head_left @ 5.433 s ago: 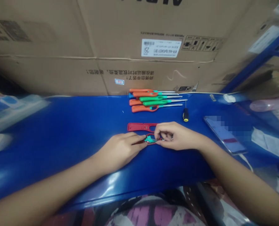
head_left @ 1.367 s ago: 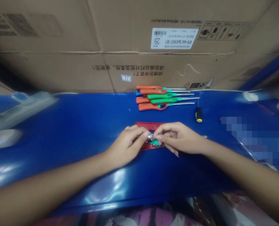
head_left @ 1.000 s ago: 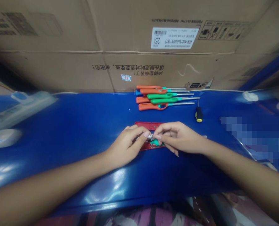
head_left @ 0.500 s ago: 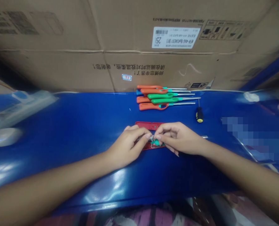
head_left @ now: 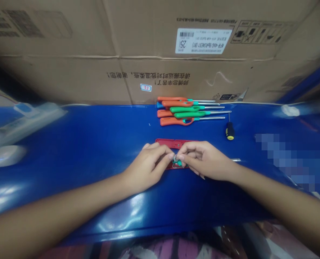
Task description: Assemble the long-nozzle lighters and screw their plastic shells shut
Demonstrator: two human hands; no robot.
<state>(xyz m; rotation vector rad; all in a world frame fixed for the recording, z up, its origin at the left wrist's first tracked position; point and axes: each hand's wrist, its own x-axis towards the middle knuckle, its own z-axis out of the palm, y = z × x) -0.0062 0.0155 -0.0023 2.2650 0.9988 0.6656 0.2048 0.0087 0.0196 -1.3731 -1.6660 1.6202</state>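
My left hand [head_left: 151, 163] and my right hand [head_left: 203, 158] meet over an opened red lighter, with thumbs and fingertips pinched close together. Between the fingertips is a small pale part [head_left: 175, 157], too small to name. Just under it a green trigger piece [head_left: 178, 163] and a thin white wire sit in the lower red casing half [head_left: 170, 166]. The other red casing half [head_left: 168, 143] lies just behind, partly covered by my right hand. A metal tube end [head_left: 235, 160] sticks out to the right beyond my right wrist.
Several orange and green long-necked lighters [head_left: 177, 121] lie piled at the back against a cardboard box [head_left: 84, 79]. To their right is a black and yellow screwdriver [head_left: 229, 131]. A white computer mouse [head_left: 7, 155] and a clear plastic-like object [head_left: 41, 117] are on the left of the blue table [head_left: 81, 144].
Both hands stay pinched at the same place over the casing. The small pale part between the fingertips looks slightly shifted; the view has moved a little.
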